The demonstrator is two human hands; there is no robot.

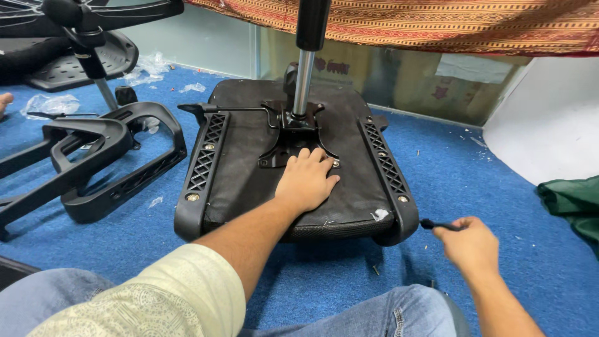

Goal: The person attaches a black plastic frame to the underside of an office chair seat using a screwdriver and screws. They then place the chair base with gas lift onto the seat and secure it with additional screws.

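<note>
Blue carpet [486,187] carries an upturned office chair seat [249,156], its gas-lift column [304,81] standing up from the black mounting plate [293,125]. Left hand [306,181] lies flat on that plate, fingers spread. Right hand [471,243], beside the seat, has fingers clamped on a small black tool [437,224]. Black armrest frames [93,156] lie leftward.

The small black tool [437,224] in the right hand [471,246] is mostly hidden by the fingers. The chrome gas-lift column [304,81] and green cloth [577,203] run off the frame's edges.
</note>
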